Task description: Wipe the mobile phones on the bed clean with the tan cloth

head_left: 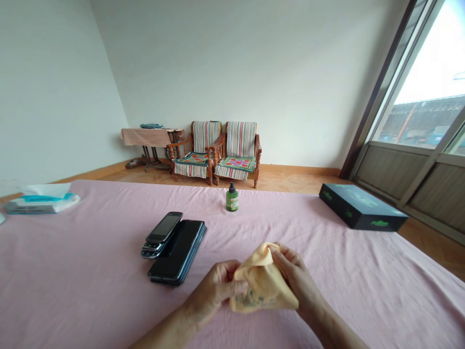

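Note:
A soft yellow cloth (267, 286) with dark printed marks is bunched up near the front of the bed-like pink surface. My left hand (220, 286) pinches its left side, thumb across the front. At its upper right edge, my right hand (296, 271) grips a fold between thumb and fingers. Whether anything lies inside the folds I cannot tell. Left of my hands are stacked black smartphones (178, 252), and a smaller pile of older phones (165, 228) leans on their left edge. Behind the cloth a green bottle (232, 199) with a black cap stands upright.
The pink sheet (101, 281) is slightly wrinkled. A black box (363, 206) with green lettering lies at the right, and a tissue pack (43, 201) at the far left. Beyond the sheet's far edge are two wooden armchairs (236, 150) and a cloth-covered table (152, 137).

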Demonstrator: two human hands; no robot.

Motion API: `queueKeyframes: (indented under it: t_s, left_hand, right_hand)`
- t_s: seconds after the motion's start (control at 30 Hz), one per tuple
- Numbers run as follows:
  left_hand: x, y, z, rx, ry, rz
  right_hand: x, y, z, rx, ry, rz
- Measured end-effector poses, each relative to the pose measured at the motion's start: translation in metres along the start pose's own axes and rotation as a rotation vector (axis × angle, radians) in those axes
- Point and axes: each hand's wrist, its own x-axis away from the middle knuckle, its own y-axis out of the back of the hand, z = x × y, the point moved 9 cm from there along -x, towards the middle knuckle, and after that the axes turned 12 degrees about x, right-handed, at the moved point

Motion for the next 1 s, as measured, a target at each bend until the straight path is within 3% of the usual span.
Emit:
queueKeyframes:
  t_s: [0.13, 0.47, 0.6, 0.8, 1.0]
  left_hand:
    - [0.001, -0.006, 0.002, -0.072, 0.011, 0.033]
    - [-0.004, 0.025, -0.004, 0.234, -0.129, -0.26]
    - [-0.002, 0.027, -0.009, 0.243, -0.186, -0.299]
    - [-0.002, 0.015, -0.012, 0.039, -0.182, -0.153]
    - [0.001, 0.037, -0.021, -0.008, -0.263, -0.319]
  right_hand:
    - [0.001, -0.007, -0.007, -0.035, -0.053, 0.071]
    - [0.008, -0.034, 0.005, -0.166, 0.011, 0.257]
    - [0.009, -0.04, 0.002, -0.107, -0.01, 0.299]
    - [0.007, -0.028, -0.005, -0.039, -0.035, 0.232]
    - [0.005, -0.019, 0.004, 0.066, 0.028, 0.187]
